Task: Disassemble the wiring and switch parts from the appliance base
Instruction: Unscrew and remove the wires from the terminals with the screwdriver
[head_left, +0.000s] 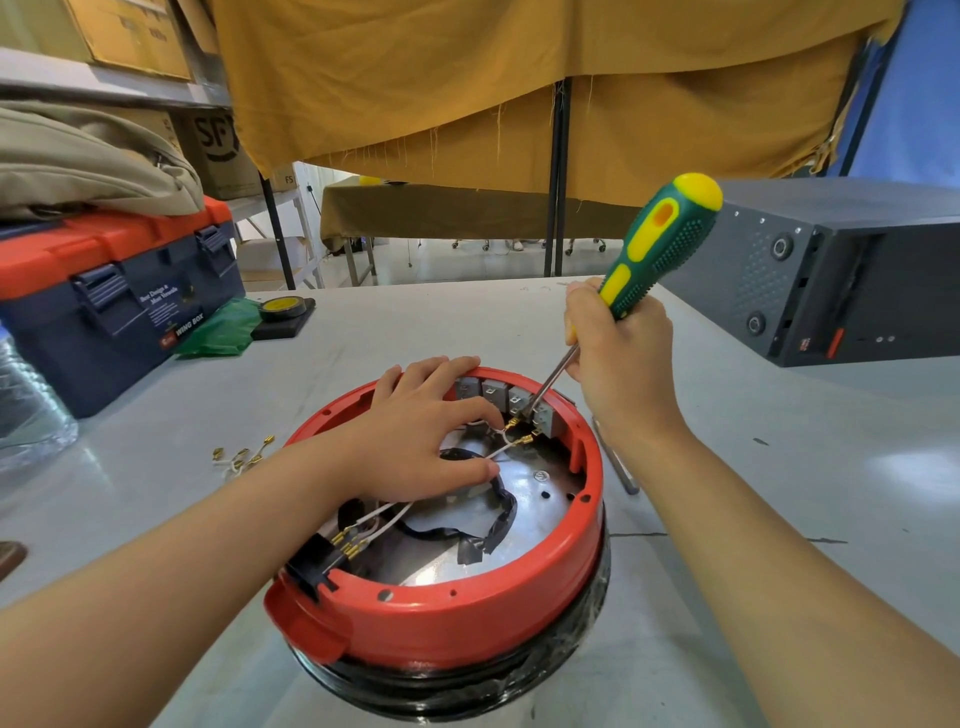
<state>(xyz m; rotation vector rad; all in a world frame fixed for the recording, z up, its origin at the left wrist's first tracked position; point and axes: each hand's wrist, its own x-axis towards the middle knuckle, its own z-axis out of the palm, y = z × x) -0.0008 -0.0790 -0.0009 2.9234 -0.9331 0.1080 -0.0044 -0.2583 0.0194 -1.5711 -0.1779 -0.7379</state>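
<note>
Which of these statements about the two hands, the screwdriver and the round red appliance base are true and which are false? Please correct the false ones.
1. The right hand grips the green and yellow screwdriver. True.
2. The metal tip of the screwdriver points at the row of grey switch blocks at the far inner wall of the round red appliance base. True.
3. The left hand holds a pair of pliers. False: it holds no tool; it rests on the far rim of the base, the fingers spread over the white wires.
4. The orange and dark blue toolbox stands open. False: its lid is down.
5. Loose brass terminals lie on the grey table left of the base. True.
</note>
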